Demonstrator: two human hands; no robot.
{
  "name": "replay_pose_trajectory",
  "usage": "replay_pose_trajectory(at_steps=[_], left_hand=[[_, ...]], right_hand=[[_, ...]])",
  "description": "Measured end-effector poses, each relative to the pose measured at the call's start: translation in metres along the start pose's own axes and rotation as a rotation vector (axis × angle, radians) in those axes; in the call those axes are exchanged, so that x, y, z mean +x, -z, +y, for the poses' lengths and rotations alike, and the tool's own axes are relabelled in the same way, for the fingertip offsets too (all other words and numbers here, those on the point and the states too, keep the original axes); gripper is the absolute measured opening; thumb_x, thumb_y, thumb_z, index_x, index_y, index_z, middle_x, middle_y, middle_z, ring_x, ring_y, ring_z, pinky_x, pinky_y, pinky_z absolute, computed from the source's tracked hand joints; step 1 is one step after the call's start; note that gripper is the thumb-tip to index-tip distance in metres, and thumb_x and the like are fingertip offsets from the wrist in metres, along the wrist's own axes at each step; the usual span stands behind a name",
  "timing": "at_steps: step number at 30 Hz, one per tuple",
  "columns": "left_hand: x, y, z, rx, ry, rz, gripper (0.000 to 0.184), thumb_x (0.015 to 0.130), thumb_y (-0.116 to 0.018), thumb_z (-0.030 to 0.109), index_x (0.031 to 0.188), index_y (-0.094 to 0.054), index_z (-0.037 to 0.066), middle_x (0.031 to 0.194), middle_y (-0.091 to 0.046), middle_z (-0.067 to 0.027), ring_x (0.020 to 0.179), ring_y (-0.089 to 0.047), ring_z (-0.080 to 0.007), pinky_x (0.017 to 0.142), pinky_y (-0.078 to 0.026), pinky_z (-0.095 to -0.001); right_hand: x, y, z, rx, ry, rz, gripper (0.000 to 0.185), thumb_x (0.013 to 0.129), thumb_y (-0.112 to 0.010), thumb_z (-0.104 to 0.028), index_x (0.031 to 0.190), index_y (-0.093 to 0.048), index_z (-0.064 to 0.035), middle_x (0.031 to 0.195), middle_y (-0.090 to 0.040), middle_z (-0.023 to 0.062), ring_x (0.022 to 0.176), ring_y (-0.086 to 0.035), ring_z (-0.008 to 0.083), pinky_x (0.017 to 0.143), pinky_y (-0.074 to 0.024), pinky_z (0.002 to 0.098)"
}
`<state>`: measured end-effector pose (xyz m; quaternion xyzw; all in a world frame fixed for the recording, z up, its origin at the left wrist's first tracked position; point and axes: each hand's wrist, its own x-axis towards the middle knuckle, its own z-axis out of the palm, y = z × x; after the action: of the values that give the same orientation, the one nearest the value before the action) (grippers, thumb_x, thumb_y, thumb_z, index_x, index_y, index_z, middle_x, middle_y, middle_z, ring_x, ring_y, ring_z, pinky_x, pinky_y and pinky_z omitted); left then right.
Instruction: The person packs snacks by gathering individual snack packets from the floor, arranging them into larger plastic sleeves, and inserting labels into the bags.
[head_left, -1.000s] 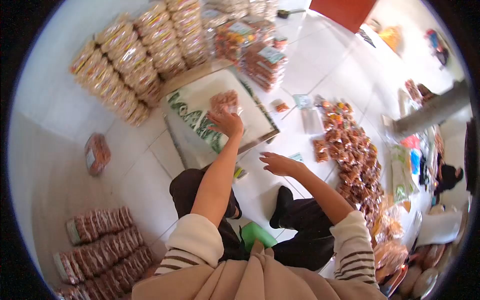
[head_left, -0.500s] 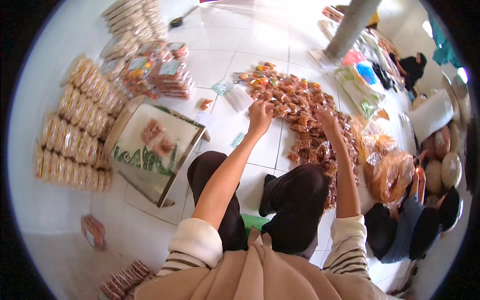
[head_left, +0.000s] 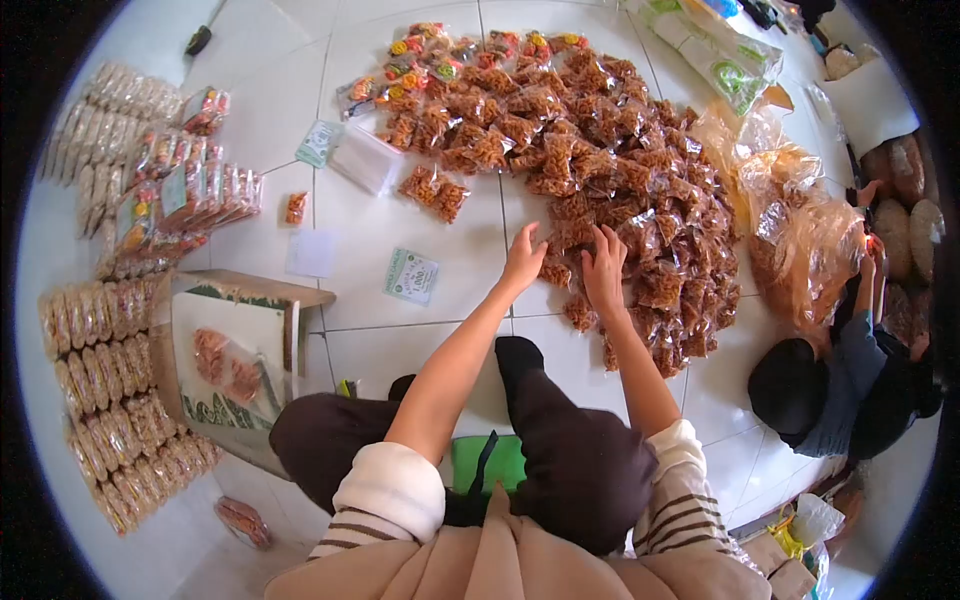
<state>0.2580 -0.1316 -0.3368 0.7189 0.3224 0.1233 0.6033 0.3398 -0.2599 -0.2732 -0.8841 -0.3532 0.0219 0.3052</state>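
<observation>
A wide heap of small clear packets of brown crunchy snack (head_left: 640, 190) spreads over the tiled floor in front of me. My left hand (head_left: 524, 258) is at the heap's near left edge, thumb and fingers apart, beside a loose packet (head_left: 556, 272). My right hand (head_left: 604, 268) reaches over the heap with fingers spread, fingertips at or just above the packets; contact is unclear. Nothing shows held in either hand. Two snack packets (head_left: 433, 192) lie together left of the heap, near a stack of clear plastic bags (head_left: 364, 158) and a green printed label (head_left: 411, 277).
A low wooden table (head_left: 235, 345) with packets on top stands at left, before stacked long packs (head_left: 125, 400) and filled bags (head_left: 195, 190). An orange plastic bag (head_left: 815, 250) lies right of the heap. Another person (head_left: 830, 375) sits at far right.
My view has shifted, bringing the heap closer. My hands have come nearer each other at the heap's near edge. Two packets now show beside the plastic bags, where my left hand was.
</observation>
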Motion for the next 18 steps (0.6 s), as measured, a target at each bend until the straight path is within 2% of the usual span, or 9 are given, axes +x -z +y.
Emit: replay_pose_trajectory(at_steps=[5,7,9,10,11,13,14,17,18], left_hand=[[0.036,-0.022,0.02,-0.131,0.098,0.114,0.053,0.08,-0.056,0.02,0.122,-0.031,-0.002,0.12,-0.041,-0.0229,0.111,-0.042,-0.0308,0.093,-0.034,-0.0358],[0.041,-0.028,0.022,-0.087,0.172,0.156,0.057,0.078,-0.059,0.026,0.12,-0.032,-0.002,0.114,-0.046,-0.0221,0.108,-0.045,-0.0312,0.09,-0.036,-0.036],[0.045,-0.032,0.018,-0.23,0.225,0.23,0.058,0.076,-0.063,0.032,0.116,-0.037,-0.001,0.107,-0.051,-0.0204,0.101,-0.049,-0.0309,0.086,-0.038,-0.0365],[0.048,-0.03,0.012,-0.229,0.128,0.294,0.051,0.074,-0.065,0.034,0.107,-0.045,0.0,0.098,-0.056,-0.0172,0.091,-0.053,-0.0287,0.08,-0.041,-0.0357],[0.05,-0.029,0.006,-0.231,0.125,0.296,0.051,0.074,-0.065,0.034,0.107,-0.045,0.0,0.098,-0.056,-0.0172,0.091,-0.053,-0.0287,0.08,-0.041,-0.0357],[0.047,-0.014,0.005,-0.198,0.088,0.16,0.041,0.074,-0.066,0.031,0.098,-0.052,0.002,0.093,-0.057,-0.0125,0.085,-0.054,-0.0227,0.075,-0.042,-0.0323],[0.044,-0.008,0.006,-0.195,0.082,0.164,0.041,0.074,-0.066,0.031,0.098,-0.052,0.002,0.093,-0.057,-0.0125,0.085,-0.054,-0.0227,0.075,-0.042,-0.0323],[0.036,0.009,0.015,-0.227,0.098,0.02,0.032,0.076,-0.066,0.028,0.096,-0.053,0.005,0.087,-0.058,-0.0052,0.083,-0.053,-0.0129,0.075,-0.041,-0.0258],[0.033,0.015,0.021,-0.223,0.101,0.021,0.029,0.078,-0.064,0.027,0.094,-0.053,0.006,0.089,-0.057,-0.0047,0.082,-0.052,-0.0109,0.072,-0.042,-0.0247]], right_hand=[[0.029,-0.03,0.004,-0.079,-0.109,-0.028,0.064,0.071,-0.061,-0.002,0.127,-0.03,-0.0041,0.119,-0.036,0.0224,0.104,-0.039,0.0374,0.09,-0.0355,0.042],[0.04,-0.033,-0.002,0.163,-0.309,-0.08,0.07,0.068,-0.064,0.0,0.128,-0.029,-0.0052,0.117,-0.034,0.024,0.102,-0.041,0.0361,0.087,-0.0378,0.0397],[0.043,-0.035,-0.005,0.244,-0.309,-0.079,0.071,0.066,-0.067,-0.001,0.127,-0.031,-0.0055,0.115,-0.035,0.0225,0.102,-0.042,0.0347,0.086,-0.0387,0.0382],[0.045,-0.036,-0.005,0.328,-0.31,-0.072,0.073,0.064,-0.069,-0.002,0.127,-0.032,-0.0059,0.114,-0.036,0.021,0.101,-0.043,0.0334,0.085,-0.0396,0.0367],[0.046,-0.034,-0.004,0.327,-0.305,-0.071,0.073,0.064,-0.069,-0.002,0.127,-0.032,-0.0059,0.114,-0.036,0.021,0.101,-0.043,0.0334,0.085,-0.0396,0.0367],[0.046,-0.032,0.0,0.366,-0.363,-0.21,0.073,0.061,-0.072,-0.005,0.124,-0.036,-0.0072,0.108,-0.04,0.0159,0.103,-0.043,0.029,0.085,-0.0396,0.0349],[0.045,-0.033,0.001,0.408,-0.286,-0.137,0.072,0.058,-0.074,-0.006,0.121,-0.04,-0.0072,0.102,-0.043,0.0118,0.1,-0.045,0.0258,0.085,-0.0395,0.0336],[0.045,-0.026,-0.009,0.399,-0.294,-0.162,0.071,0.058,-0.074,-0.005,0.12,-0.041,-0.0074,0.103,-0.045,0.0116,0.1,-0.045,0.0249,0.087,-0.0382,0.034],[0.046,-0.025,-0.015,0.427,-0.283,-0.131,0.067,0.06,-0.073,-0.005,0.119,-0.042,-0.0062,0.105,-0.047,0.0107,0.095,-0.05,0.0224,0.082,-0.0418,0.0321]])
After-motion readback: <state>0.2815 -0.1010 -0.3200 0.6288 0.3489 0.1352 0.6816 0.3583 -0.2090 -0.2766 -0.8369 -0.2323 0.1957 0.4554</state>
